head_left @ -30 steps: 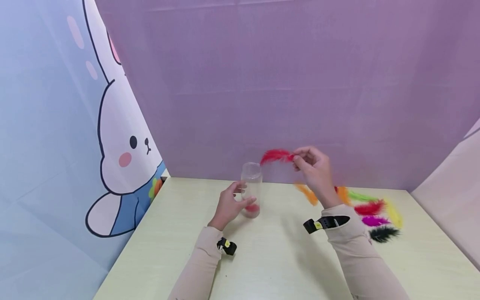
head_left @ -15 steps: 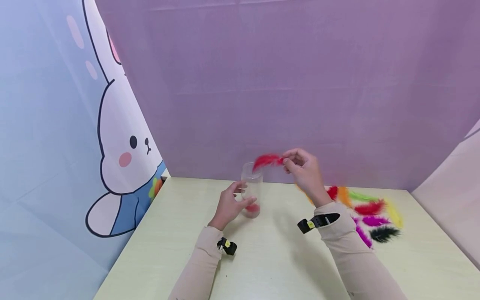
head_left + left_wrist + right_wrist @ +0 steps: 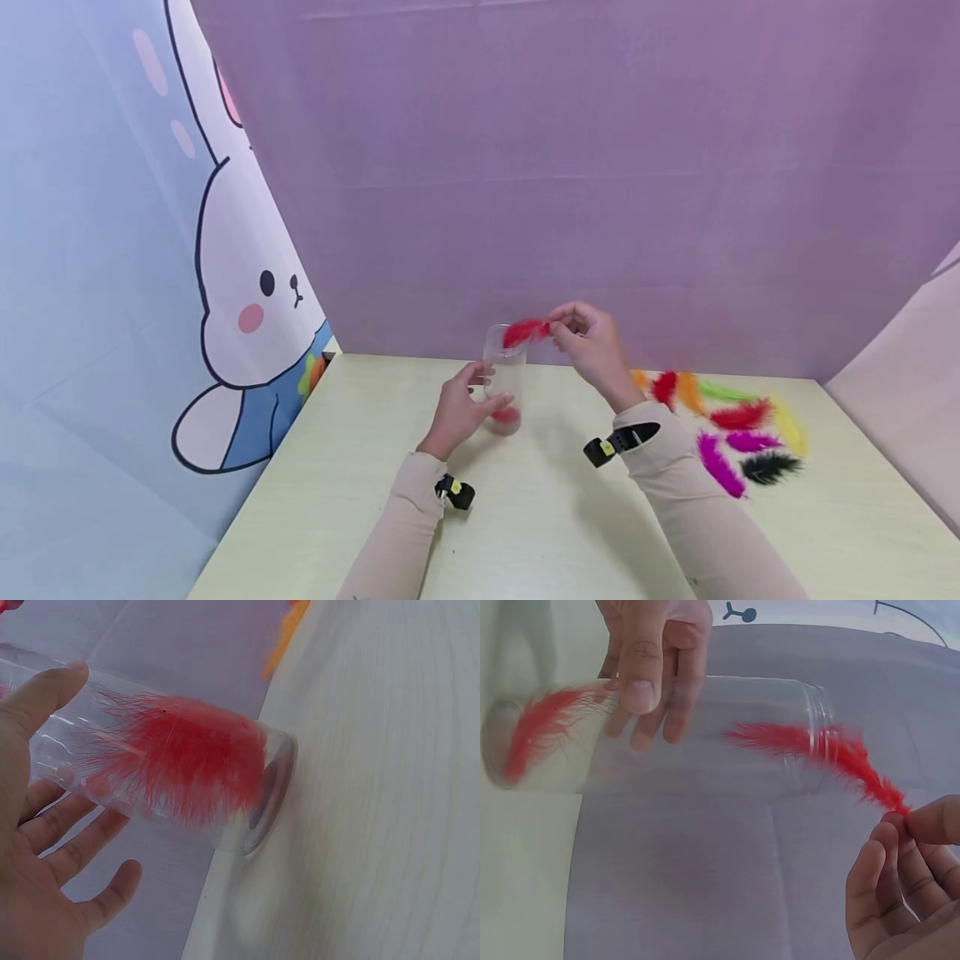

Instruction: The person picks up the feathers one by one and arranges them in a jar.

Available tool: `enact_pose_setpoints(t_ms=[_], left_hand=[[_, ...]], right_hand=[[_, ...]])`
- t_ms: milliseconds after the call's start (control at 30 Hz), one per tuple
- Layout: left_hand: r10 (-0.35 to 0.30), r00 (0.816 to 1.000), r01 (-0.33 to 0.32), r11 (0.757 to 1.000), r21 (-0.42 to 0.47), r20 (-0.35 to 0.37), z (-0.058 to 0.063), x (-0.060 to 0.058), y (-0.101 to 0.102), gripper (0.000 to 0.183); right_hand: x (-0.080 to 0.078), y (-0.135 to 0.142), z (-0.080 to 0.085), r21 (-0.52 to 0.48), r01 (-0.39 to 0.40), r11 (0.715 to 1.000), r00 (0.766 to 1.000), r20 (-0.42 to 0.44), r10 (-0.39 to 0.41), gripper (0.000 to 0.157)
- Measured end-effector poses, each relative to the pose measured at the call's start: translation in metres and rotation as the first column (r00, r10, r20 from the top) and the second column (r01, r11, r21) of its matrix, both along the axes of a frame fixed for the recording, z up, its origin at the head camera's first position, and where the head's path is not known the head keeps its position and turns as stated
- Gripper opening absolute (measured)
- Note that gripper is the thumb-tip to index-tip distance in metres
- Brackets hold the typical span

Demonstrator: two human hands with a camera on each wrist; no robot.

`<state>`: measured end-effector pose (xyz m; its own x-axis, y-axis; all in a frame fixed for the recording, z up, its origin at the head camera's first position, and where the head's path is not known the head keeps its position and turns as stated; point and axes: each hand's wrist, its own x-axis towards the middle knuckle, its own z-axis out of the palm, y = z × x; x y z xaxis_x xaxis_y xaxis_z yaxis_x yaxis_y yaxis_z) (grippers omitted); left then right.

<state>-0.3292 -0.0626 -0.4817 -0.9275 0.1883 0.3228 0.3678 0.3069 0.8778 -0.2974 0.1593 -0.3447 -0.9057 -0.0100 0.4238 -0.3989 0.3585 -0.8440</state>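
A tall clear jar (image 3: 507,379) stands upright on the table. My left hand (image 3: 461,408) grips its side, thumb on one face and fingers round the other; the little finger is off the wall in the left wrist view. At the jar's bottom lies a fluffy red feather (image 3: 199,757). My right hand (image 3: 592,346) pinches the quill end of another red feather (image 3: 862,765) between thumb and forefinger, right of the rim. That feather's tip is inside the jar's mouth, and the rest slopes out over the edge in the right wrist view.
On the table's right side lie several loose feathers: a black one (image 3: 770,468), a yellow one (image 3: 789,427), a green one (image 3: 727,392), magenta ones (image 3: 720,467), and red and orange ones. A purple cloth (image 3: 600,167) hangs behind the table (image 3: 360,433).
My right hand has moved left and slightly down with the red feather, bringing its tip from beside the rim into the jar's mouth. The left hand and jar stay in place.
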Motion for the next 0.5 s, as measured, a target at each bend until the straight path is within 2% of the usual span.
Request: enact_pose_setpoints(t_ms=[500], left_hand=[[0.001,1.0,-0.001,1.0,-0.004,-0.007,0.0,0.0,-0.001,0.065]], right_hand=[[-0.011,-0.015,-0.008,0.048,0.057,0.997,0.998,-0.02,-0.056,0.011]])
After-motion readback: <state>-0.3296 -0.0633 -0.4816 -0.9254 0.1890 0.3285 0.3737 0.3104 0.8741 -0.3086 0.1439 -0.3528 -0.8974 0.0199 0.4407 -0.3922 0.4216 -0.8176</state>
